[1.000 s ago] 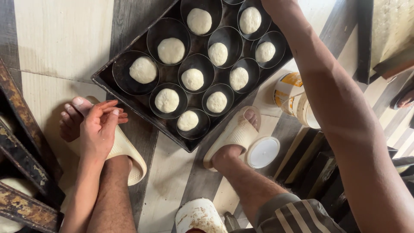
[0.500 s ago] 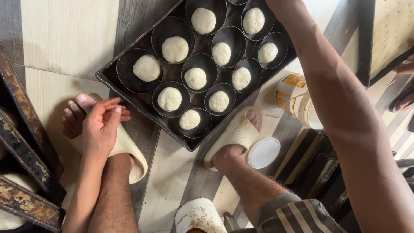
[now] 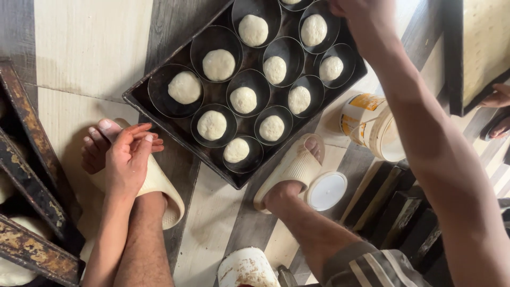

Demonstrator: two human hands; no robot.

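Head view. I noted a dark metal baking tray lying flat on the striped floor, set at a slant between the person's two feet. It carried rows of shallow round tins, each with one pale dough ball at its centre; the tin nearest the right hand also held one.

I judged the loaded tray to be fairly heavy and stiff, best taken by its raised rim at two opposite edges and kept level, since the tins sat loose and could slide. The dough balls looked soft and slightly tacky, easily dented; I would have lifted one from underneath with relaxed fingers, not pinched it.

The right hand reached over the far right corner of the tray, at the top edge of the picture. Its fingers were cut off by the frame, so I could not tell how far they were spread or whether they held anything. The tray rim lay directly beneath it.

The left hand rested on the left foot and its cream slipper, fingers loosely extended, holding nothing. The near left edge of the tray lay just beside it, not touching.

A white lid and a small tub lay right of the tray.
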